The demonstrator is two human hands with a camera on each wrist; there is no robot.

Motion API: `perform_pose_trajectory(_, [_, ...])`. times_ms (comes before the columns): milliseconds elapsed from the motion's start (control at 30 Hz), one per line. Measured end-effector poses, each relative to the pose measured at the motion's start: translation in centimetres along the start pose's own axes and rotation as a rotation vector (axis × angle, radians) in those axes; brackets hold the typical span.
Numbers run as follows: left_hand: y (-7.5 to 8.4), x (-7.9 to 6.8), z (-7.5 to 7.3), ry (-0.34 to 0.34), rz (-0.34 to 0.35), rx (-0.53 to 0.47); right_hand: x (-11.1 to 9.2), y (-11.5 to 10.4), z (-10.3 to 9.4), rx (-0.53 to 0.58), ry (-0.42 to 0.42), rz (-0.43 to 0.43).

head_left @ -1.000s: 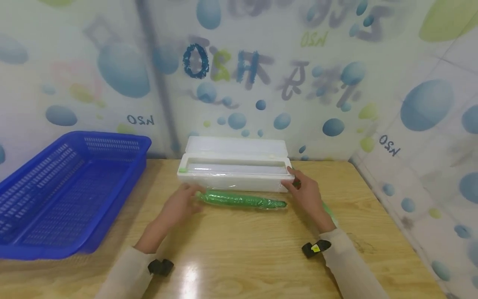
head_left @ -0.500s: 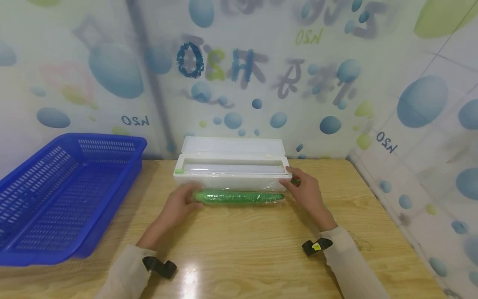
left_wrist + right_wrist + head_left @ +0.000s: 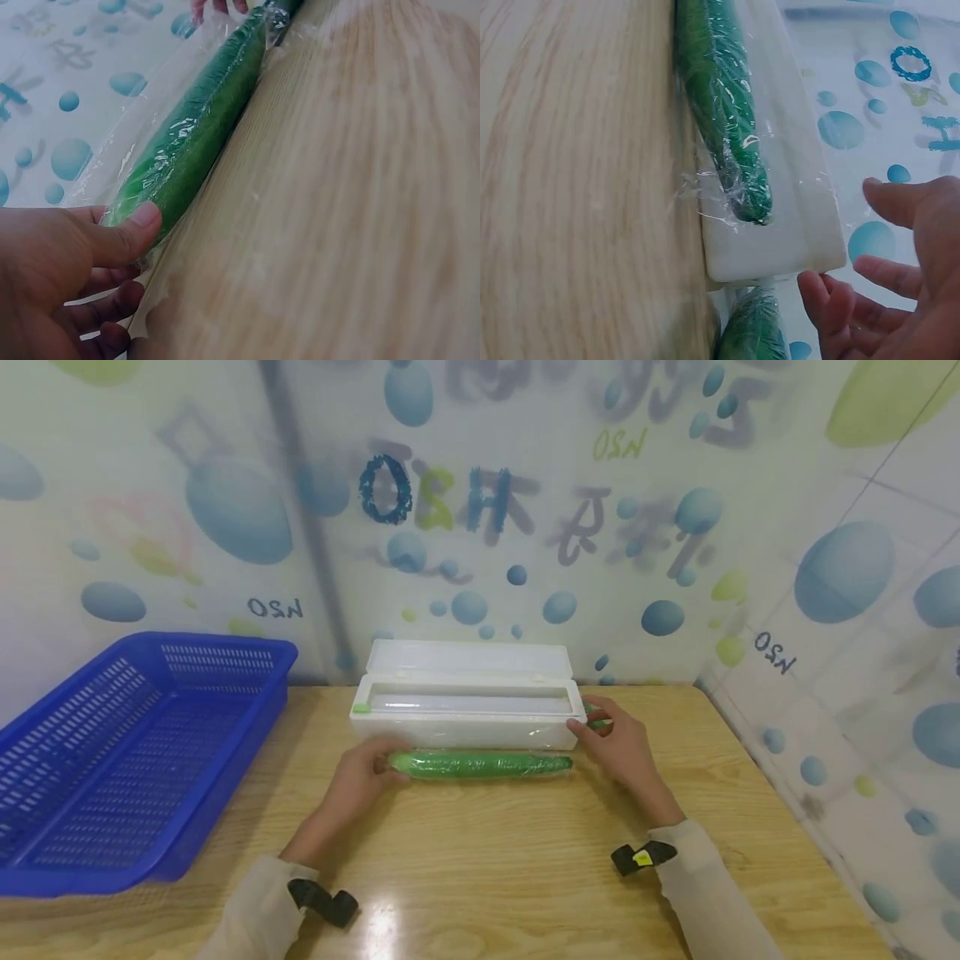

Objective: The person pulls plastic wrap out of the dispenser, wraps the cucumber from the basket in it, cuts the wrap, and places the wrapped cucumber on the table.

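A green cucumber [image 3: 480,765] in clear plastic film lies along the front of a white cling film dispenser [image 3: 465,731], whose lid [image 3: 468,658] stands raised at the back. My left hand [image 3: 363,777] pinches its left end, the thumb [image 3: 142,221] on top in the left wrist view. The cucumber's dark tip [image 3: 754,206] points toward my right hand [image 3: 622,752]. That hand is at the dispenser's right end, fingertips right at its corner, thumb lifted off. Beside that end is a second wrapped cucumber [image 3: 754,330], mostly hidden behind the right hand in the head view.
On the left of the wooden table [image 3: 465,868] stands a blue plastic basket [image 3: 176,852] with slotted sides. A green slider [image 3: 362,707] sits at the dispenser's left end. Patterned walls [image 3: 517,577] rise behind the table and along its right.
The front cucumber has turned from slightly slanted to lying parallel with the dispenser. My left hand has settled from a blurred motion onto its end. The right hand has hardly moved.
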State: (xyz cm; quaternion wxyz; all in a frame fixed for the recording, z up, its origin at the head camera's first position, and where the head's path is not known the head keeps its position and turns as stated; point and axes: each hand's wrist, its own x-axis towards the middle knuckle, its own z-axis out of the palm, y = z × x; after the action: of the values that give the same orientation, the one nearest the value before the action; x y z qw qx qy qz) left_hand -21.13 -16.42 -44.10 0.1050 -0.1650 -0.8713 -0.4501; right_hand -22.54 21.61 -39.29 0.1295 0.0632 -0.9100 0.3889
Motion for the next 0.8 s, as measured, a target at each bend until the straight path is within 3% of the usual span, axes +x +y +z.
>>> perform_pose_trajectory(267, [0.2,0.0,-0.3,-0.017,-0.005,-0.045,-1.1,-0.5,-0.5,0.034,0.080,-0.028])
perform_pose_trajectory(567, [0.2,-0.2,-0.6,-0.022,-0.030,-0.041,-3.8,0.9,1.3,0.085,-0.167,-0.025])
perform_pose_trajectory(800, [0.2,-0.2,-0.6,-0.051,-0.069,-0.040,-3.8,1.9,2.4,0.219,-0.214,0.016])
